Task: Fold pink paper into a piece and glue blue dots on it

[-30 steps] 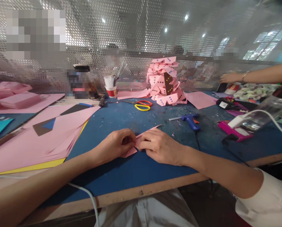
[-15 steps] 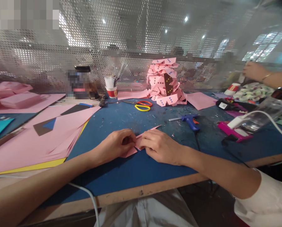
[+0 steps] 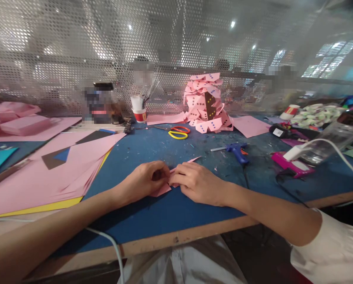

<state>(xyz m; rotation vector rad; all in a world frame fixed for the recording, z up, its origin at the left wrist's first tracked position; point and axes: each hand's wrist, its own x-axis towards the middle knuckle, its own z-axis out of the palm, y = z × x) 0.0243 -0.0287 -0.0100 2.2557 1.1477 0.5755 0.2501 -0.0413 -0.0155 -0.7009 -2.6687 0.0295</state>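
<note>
A small cut piece of pink paper [image 3: 162,191] lies low over the blue table, between both hands. My left hand [image 3: 148,179] pinches its left part, thumb and forefinger together. My right hand [image 3: 195,182] has its fingers bent over the right part, with the fingertips close to those of my left hand. A pointed pink end sticks out behind my right hand. The fingers cover most of the paper's middle. Beyond the hands lie scissors [image 3: 179,132] with red and yellow handles, and a blue glue gun [image 3: 238,152] is to the right.
Pink sheets [image 3: 60,173] cover the left side. At the back stand a tall pile of dotted pink pieces [image 3: 197,102] and a paper cup [image 3: 139,115]. On the right are a magenta device [image 3: 293,165], a white cable and a clear container [image 3: 331,138].
My right fingertips have shifted slightly left, closer to my left hand. Another person's hand and forearm at the upper right have gone out of view.
</note>
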